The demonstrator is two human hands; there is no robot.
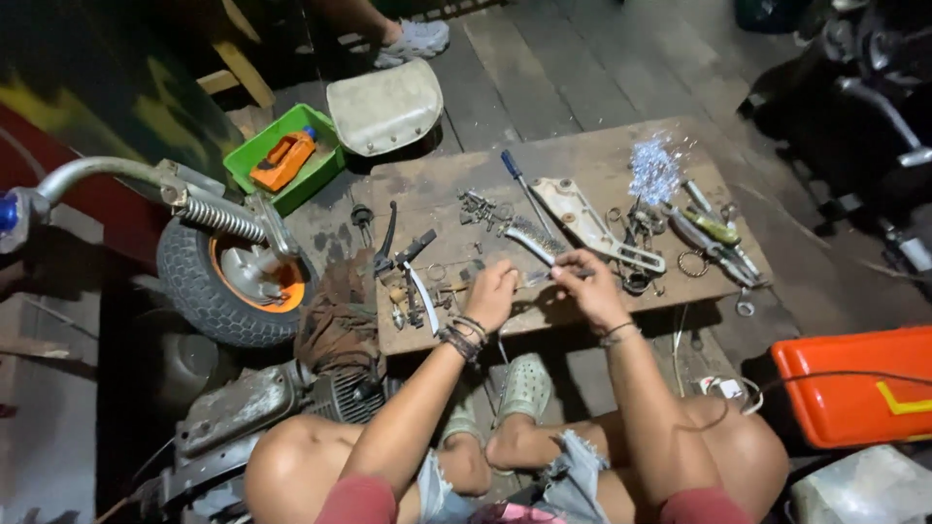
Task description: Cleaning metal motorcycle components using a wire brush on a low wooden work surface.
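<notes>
Hands: left hand (pixel 493 291) and right hand (pixel 585 283) meet over the board's near edge, fingers pinched together on a small metal part (pixel 540 277), too small to identify.
Just beyond: chrome lever (pixel 532 240), pale flat bracket (pixel 592 228), blue-handled screwdriver (pixel 519 181).
Left of left hand: rusty bolts, black curved tools.
Surface: worn wooden board (pixel 447 184) on plank floor.
Room: small orange-rimmed wheel (pixel 228 277), green tray (pixel 254 150), orange case (pixel 854 383).
</notes>
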